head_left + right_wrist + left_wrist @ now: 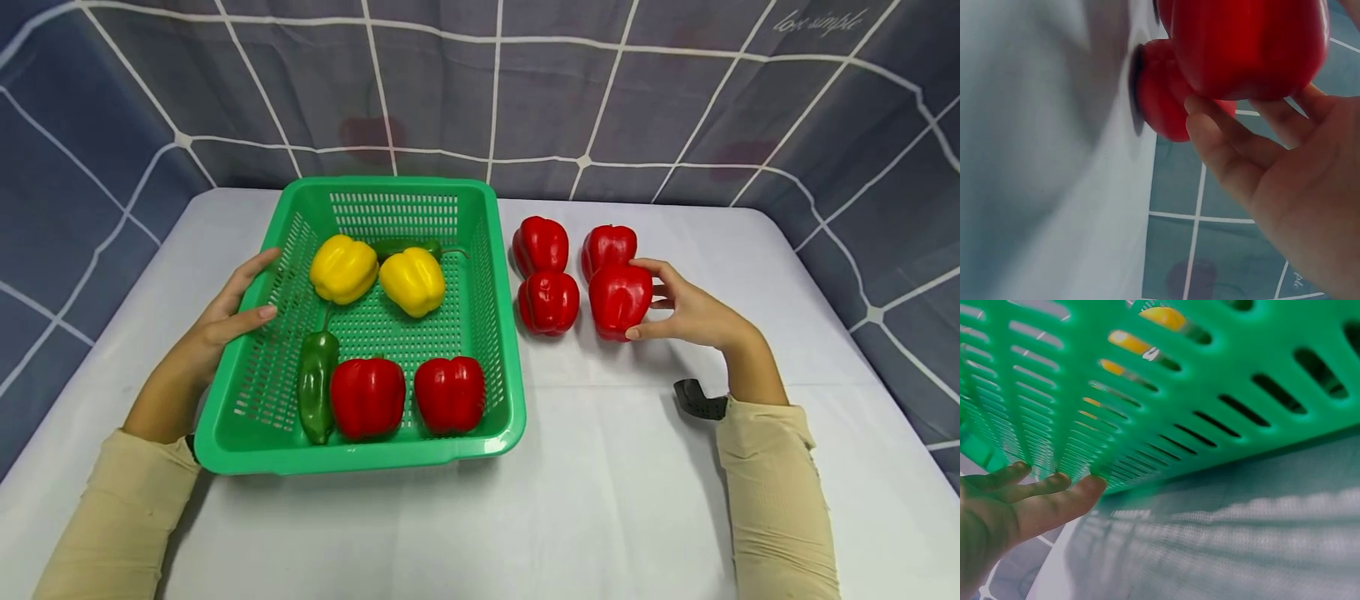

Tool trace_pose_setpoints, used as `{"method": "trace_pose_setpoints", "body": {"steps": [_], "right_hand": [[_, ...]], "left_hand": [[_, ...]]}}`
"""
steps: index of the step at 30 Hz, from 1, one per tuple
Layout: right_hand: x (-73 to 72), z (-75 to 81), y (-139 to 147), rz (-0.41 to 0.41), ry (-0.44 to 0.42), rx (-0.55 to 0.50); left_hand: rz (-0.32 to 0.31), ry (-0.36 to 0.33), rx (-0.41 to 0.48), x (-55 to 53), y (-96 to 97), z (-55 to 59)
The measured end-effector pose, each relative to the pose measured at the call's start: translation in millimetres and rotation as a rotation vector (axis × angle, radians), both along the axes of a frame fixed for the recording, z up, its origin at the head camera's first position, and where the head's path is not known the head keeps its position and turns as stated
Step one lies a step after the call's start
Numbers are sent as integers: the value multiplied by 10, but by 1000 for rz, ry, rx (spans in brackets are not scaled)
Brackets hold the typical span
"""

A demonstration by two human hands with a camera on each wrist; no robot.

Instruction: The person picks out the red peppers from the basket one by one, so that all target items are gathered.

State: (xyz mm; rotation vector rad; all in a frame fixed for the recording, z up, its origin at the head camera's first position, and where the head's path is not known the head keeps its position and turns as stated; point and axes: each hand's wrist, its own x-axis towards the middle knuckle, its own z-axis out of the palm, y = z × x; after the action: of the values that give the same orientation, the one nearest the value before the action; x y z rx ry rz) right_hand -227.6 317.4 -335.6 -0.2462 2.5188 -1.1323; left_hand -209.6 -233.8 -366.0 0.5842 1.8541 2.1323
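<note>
My right hand [686,308] holds a red bell pepper [618,302] between thumb and fingers. In the right wrist view this pepper [1247,47] appears raised off the white cloth, with another red bell pepper [1163,103] behind it. At the left, my left hand [217,321] grips the side of a green plastic basket [356,461], thumb over its rim. Its fingers [1060,509] lie along the slotted outer wall in the left wrist view. Inside the basket are two yellow bell peppers [343,269], two red bell peppers [367,398] and two long green peppers [318,385].
Right of the basket, three more red bell peppers [548,303] rest on the white tablecloth [600,467]. A grey checked curtain [442,92] encloses the back and sides. A black strap end [699,400] sticks out from the right wrist.
</note>
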Motion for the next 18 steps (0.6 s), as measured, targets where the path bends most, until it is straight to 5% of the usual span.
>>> {"method": "trace_pose_setpoints", "body": {"steps": [18], "right_hand": [[-62, -161, -29, 55, -34, -77]], "left_hand": [[-2, 11, -15, -10, 6, 11]]}}
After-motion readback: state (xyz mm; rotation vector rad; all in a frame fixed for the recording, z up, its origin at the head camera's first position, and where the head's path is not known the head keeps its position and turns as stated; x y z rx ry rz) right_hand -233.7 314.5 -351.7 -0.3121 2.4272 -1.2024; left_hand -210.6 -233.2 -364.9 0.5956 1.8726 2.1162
